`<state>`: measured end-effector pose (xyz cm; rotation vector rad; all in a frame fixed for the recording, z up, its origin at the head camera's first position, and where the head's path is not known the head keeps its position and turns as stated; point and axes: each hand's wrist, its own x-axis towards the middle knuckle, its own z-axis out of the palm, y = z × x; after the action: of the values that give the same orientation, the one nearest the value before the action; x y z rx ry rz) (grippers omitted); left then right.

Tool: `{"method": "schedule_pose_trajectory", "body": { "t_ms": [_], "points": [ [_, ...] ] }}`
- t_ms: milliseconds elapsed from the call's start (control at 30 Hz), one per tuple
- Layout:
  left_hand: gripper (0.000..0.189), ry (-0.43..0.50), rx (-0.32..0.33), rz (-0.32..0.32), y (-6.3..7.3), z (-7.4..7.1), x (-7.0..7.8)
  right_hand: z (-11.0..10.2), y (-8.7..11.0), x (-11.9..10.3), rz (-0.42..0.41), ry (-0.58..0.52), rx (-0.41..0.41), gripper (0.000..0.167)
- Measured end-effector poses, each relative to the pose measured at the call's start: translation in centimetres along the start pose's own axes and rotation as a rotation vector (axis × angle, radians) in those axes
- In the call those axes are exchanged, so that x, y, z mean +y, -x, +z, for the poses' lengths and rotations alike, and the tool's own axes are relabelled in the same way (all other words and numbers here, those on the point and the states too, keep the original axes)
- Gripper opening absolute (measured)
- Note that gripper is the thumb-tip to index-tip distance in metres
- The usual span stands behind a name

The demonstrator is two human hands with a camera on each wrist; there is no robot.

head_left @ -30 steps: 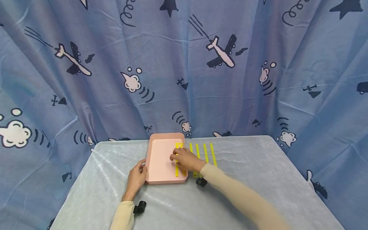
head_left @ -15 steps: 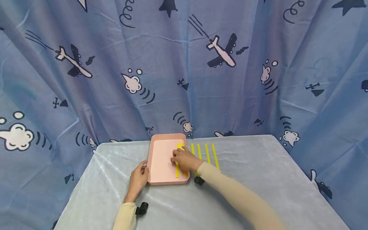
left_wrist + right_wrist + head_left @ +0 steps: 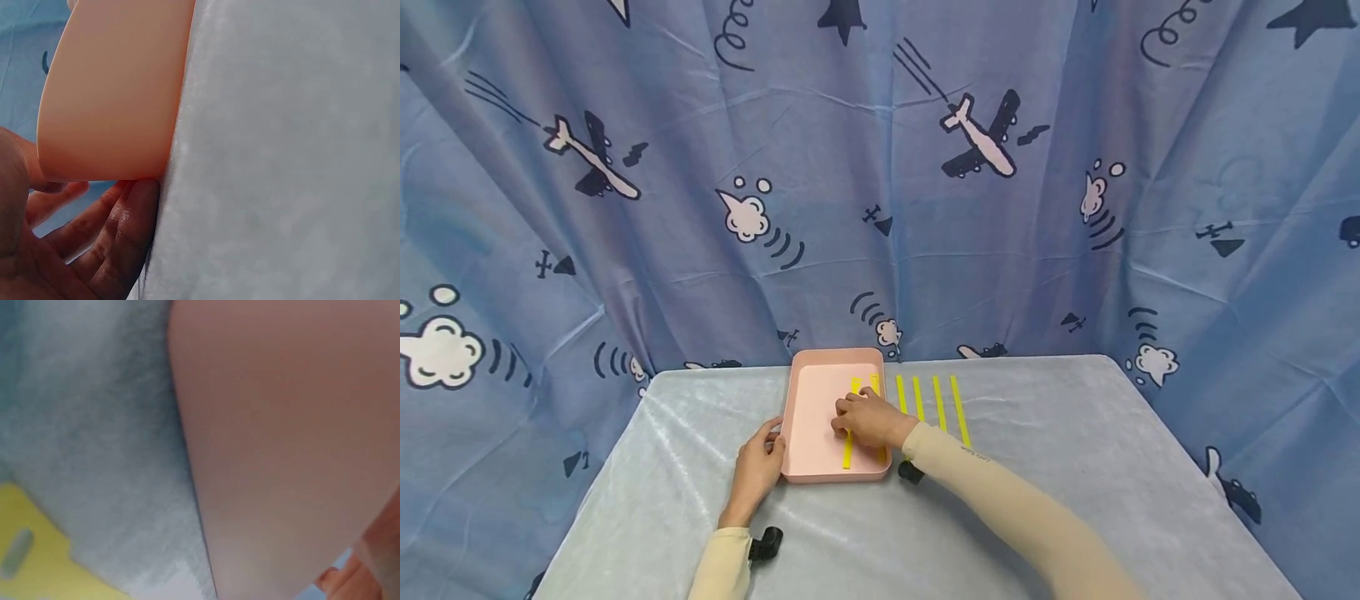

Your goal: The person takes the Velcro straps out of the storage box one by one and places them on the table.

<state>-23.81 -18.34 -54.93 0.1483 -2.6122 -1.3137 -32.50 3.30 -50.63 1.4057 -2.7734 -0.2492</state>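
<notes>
Right hand on a yellow strip inside the tray; left hand at the tray's side

Pink tray (image 3: pixel 816 417) sits flat on the table (image 3: pixel 1037 492), which is covered in pale grey cloth. Left hand (image 3: pixel 754 468): fingers relaxed and fairly wide, fingertips touching the outside of the tray's left wall. Right hand (image 3: pixel 871 419): over the right half of the tray, narrow, fingers curled down, holding a yellow strip (image 3: pixel 847 455). The hand covers the strip's middle, so thumb placement cannot be read. The strip slants slightly, near end leaning left. A second strip (image 3: pixel 875 382) lies inside along the tray's right wall, partly hidden by the hand. Four loose strips (image 3: pixel 939 402) lie on the cloth right of the tray, roughly parallel, gaps between them; the right forearm covers their near portions. Right wrist view: a slotted yellow piece (image 3: pixel 37 565) on the cloth, apart from the tray wall. Cream sleeves (image 3: pixel 1000 492) on both arms; blue curtain (image 3: pixel 835 200) printed with planes and clouds behind.
</notes>
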Motion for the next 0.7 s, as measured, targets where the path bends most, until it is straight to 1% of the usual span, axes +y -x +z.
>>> {"method": "schedule_pose_trajectory", "body": {
  "t_ms": [133, 333, 533, 700],
  "points": [
    [0.04, 0.006, 0.003, 0.007, -0.03, -0.05, 0.01, 0.09, -0.18, -0.08, -0.04, 0.024, 0.019, 0.014],
    [0.04, 0.004, 0.0, -0.001, -0.08, 0.13, -0.01, 0.42, -0.41, -0.09, -0.076, 0.047, 0.014, 0.01],
    [0.039, 0.0, 0.014, 0.001, -0.06, 0.17, 0.1, 0.51, -0.57, -0.18, -0.108, 0.094, -0.002, 0.011],
    [0.039, -0.009, 0.015, -0.003, -0.05, 0.1, 0.1, 0.2, -0.78, -0.39, -0.168, 0.184, -0.012, 0.016]
  ]
}}
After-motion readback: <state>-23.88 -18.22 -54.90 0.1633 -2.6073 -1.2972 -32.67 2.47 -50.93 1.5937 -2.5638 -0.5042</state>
